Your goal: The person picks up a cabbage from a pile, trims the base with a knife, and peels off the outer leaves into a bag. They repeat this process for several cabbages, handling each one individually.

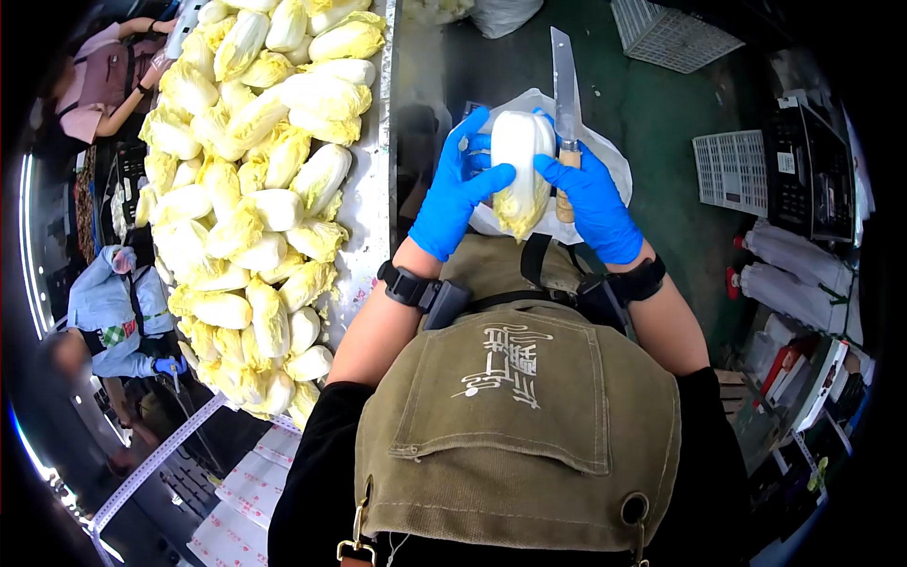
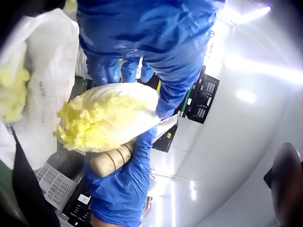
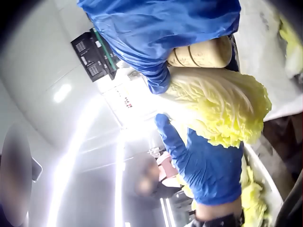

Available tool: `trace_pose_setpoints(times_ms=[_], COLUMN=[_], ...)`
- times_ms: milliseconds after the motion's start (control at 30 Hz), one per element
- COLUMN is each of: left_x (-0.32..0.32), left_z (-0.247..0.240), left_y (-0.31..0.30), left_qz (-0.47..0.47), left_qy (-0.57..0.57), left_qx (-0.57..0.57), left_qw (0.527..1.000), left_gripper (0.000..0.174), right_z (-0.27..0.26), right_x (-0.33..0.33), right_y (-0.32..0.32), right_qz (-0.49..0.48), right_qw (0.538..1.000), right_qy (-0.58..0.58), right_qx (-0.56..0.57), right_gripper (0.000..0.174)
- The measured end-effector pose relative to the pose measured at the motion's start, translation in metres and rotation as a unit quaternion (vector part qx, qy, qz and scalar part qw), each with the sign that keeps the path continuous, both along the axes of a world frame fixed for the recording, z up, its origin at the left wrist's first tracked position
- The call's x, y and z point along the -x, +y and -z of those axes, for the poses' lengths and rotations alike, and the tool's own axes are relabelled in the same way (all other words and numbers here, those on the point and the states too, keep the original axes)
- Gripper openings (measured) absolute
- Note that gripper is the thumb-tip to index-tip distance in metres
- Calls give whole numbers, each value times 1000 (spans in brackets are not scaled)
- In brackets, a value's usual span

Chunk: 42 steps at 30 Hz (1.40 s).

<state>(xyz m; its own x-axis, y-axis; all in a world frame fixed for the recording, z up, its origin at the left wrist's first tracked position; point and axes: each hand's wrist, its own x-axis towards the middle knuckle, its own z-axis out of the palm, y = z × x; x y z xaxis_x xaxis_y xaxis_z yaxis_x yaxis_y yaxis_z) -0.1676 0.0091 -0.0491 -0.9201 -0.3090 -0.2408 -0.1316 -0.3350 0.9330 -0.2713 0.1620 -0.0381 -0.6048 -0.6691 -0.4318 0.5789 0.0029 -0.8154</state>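
In front of the apron a small peeled napa cabbage [image 1: 520,156] is held between two blue-gloved hands, white base away from the body and yellow leafy tip toward it. My left hand [image 1: 453,200] curves round its left side, thumb against the leaves. My right hand [image 1: 597,206] grips the wooden handle of a knife [image 1: 564,90], its broad blade pointing up and away, while the thumb presses the cabbage's right side. In the left wrist view the handle [image 2: 111,161] lies alongside the cabbage [image 2: 111,113]. The right palm hides part of the handle.
A metal table [image 1: 376,189] on the left bears a large heap of napa cabbages [image 1: 246,217]. Below the hands is a white plastic bag [image 1: 605,156]. White crates [image 1: 732,175] stand on the green floor at right. Two other people work beyond the table.
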Motion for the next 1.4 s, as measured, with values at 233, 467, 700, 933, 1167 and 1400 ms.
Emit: trace_pose_setpoints(times_ms=[233, 467, 700, 933, 1167, 1400], left_x=[-3, -15, -27, -9, -12, -24], left_z=[17, 23, 15, 35, 34, 24], left_y=[1, 1, -23, 14, 13, -11], left_qz=[55, 74, 79, -67, 10, 106], left_qy=[56, 13, -28, -6, 3, -12], left_qx=[-196, -130, -5, -159, -132, -88], left_qw=[978, 989, 996, 985, 991, 990], left_gripper=[63, 76, 65, 49, 62, 66], right_z=[8, -4, 46, 30, 23, 31], right_x=[1, 9, 40, -6, -1, 21], right_y=[6, 18, 41, 12, 18, 37], right_qz=[-72, -126, -133, -73, -87, -114], right_qw=[995, 987, 967, 990, 991, 985], right_qy=[59, 99, 204, 110, 96, 103], right_qx=[28, -7, -79, -40, -27, -80], right_gripper=[48, 51, 54, 52, 40, 34])
